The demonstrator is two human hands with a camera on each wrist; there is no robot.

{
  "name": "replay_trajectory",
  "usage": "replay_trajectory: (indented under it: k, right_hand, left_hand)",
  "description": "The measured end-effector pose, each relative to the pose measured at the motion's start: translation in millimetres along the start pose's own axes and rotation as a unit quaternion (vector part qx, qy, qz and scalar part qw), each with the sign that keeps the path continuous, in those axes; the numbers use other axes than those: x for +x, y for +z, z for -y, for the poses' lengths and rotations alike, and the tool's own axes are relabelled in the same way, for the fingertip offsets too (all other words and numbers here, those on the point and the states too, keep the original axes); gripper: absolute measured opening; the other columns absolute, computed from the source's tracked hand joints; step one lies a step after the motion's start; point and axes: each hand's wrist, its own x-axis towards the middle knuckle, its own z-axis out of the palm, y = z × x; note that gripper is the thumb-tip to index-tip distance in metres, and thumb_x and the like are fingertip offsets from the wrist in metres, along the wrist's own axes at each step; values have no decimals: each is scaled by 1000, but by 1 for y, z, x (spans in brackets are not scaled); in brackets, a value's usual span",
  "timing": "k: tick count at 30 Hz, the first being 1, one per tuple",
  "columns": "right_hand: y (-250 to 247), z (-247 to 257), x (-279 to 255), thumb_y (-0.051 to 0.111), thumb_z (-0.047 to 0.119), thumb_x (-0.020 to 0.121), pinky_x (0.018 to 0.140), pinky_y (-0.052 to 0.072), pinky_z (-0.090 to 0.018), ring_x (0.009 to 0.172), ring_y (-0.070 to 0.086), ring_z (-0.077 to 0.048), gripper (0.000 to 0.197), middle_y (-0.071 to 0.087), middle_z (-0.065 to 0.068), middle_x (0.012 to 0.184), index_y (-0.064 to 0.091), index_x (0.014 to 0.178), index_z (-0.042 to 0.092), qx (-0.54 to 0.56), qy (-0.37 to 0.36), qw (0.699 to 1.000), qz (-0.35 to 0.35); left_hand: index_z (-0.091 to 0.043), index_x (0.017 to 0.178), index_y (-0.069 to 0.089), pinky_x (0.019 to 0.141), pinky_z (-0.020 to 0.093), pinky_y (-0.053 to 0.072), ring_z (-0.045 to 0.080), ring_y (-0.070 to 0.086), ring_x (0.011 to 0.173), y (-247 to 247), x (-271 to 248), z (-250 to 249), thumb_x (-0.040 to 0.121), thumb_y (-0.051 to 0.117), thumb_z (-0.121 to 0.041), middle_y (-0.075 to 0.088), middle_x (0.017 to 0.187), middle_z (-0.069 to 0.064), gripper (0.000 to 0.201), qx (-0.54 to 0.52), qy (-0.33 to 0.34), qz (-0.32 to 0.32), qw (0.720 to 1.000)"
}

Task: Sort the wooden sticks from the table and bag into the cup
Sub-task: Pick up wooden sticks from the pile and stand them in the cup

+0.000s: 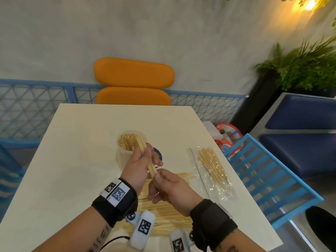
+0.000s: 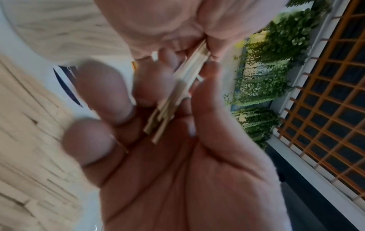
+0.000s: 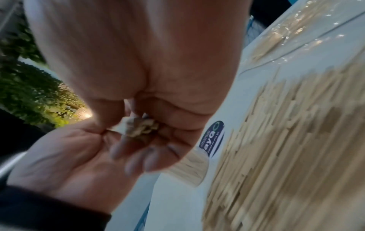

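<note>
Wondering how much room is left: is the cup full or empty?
Nearly full. The cup stands upright, its mouth packed with stick ends; the left hand holds another bundle at its rim.

Pale sticks (image 1: 145, 151) bundled, tilted over stick-filled cup (image 1: 125, 153)

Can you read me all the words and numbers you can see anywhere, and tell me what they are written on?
"Clean as you go": round blue sticker on the table, read from the right wrist view; its bigger letters and curved edge text are too blurred to read.
"Clea": the same sticker in the left wrist view, cut off by a finger.
Square black-and-white code tags on the wrist bands: patterns, no words.
Red and white bags beside the table: print too blurred.
</note>
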Motion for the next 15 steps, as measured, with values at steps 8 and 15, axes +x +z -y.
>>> replay_trajectory:
  k: [8,15]
  right_hand:
    - [-8,14,0,43,24,107,47,19,-23,50,28,-10,19,37,3,63,56,98,15,0,25,999,-24]
    - [12,5,4,47,37,105,49,19,-23,57,31,-10,33,43,2,69,61,76,31,61,2,997,-50]
  left_hand:
    - [-37,133,30,68,44,51,21,63,68,4,4,-13,106,36,-7,63,73,-7,40,55,95,-10,994]
    - [-41,110,44,77,54,55,24,59,77,6,-2,-8,107,32,-14,58,70,-9,30,113,105,-2,988]
